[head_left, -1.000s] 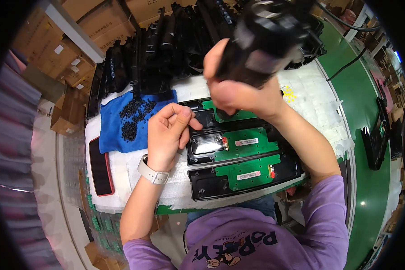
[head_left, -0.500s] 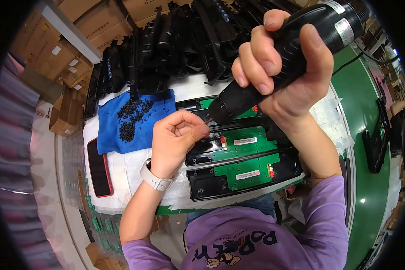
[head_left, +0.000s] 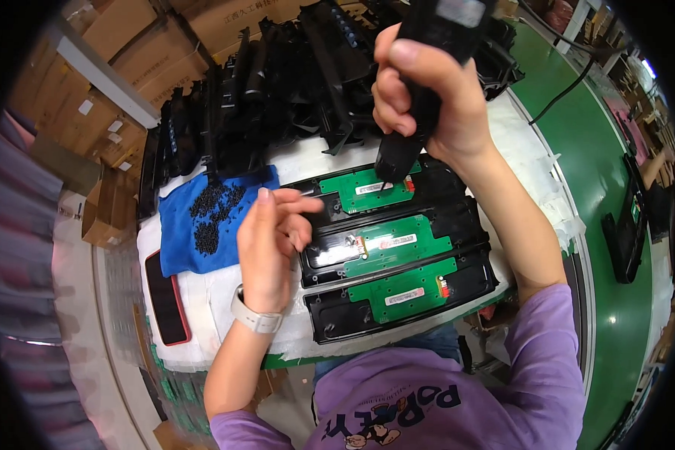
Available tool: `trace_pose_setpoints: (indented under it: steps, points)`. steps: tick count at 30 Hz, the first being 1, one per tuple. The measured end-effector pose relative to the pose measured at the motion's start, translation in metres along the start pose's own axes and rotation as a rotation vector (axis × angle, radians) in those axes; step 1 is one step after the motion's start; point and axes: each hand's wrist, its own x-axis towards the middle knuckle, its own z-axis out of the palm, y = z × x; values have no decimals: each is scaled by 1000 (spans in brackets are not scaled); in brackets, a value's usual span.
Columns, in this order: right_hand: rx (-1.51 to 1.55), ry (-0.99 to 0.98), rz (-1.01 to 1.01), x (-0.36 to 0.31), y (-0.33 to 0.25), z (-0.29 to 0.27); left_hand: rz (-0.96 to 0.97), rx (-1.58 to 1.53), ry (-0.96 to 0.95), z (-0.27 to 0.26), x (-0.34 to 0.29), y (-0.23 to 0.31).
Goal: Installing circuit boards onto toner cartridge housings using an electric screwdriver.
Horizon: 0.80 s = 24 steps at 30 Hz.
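Observation:
My right hand [head_left: 442, 94] is wrapped round a black electric screwdriver [head_left: 416, 124], tilted with its tip down at the farthest green circuit board [head_left: 345, 196]; I cannot tell whether the bit touches it. My left hand [head_left: 270, 236], a pale watch on its wrist, hovers between the blue cloth [head_left: 176, 236] and the boards, fingers apart and nothing visible in them. Nearer to me, a middle circuit board [head_left: 420, 229] and a nearest one [head_left: 382, 304] sit in long black plastic housings [head_left: 337, 319]. Small black screws [head_left: 210, 214] lie heaped on the cloth.
A red-edged phone [head_left: 169, 304] lies at the table's left. Black plastic parts [head_left: 277, 90] are piled along the back, before cardboard boxes [head_left: 195, 45]. The tool's cable [head_left: 562, 97] crosses a green surface [head_left: 615, 315] at right, where another black housing [head_left: 624, 240] lies.
The screwdriver has swung more upright, its tip now over the farthest board. My left hand has drawn back from the bit to the left, and its pinched fingers have spread.

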Motion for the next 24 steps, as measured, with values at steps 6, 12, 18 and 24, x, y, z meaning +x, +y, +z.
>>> trace_pose_setpoints:
  steps: [6, 12, 18, 24]
  points:
    - [-105, -21, -32, 10, 16, -17, 55, -132, 15, -19, 10, -8]
    - [-179, -26, -42, 10, 20, -15, 73, -143, -2, -14, 10, -5]
    - [-231, -91, -19, 8, 22, -10, -84, -69, -33, -24, 15, -1]
    - [-249, -125, -25, 5, 20, -9, -107, 31, -28, -13, 14, -3]
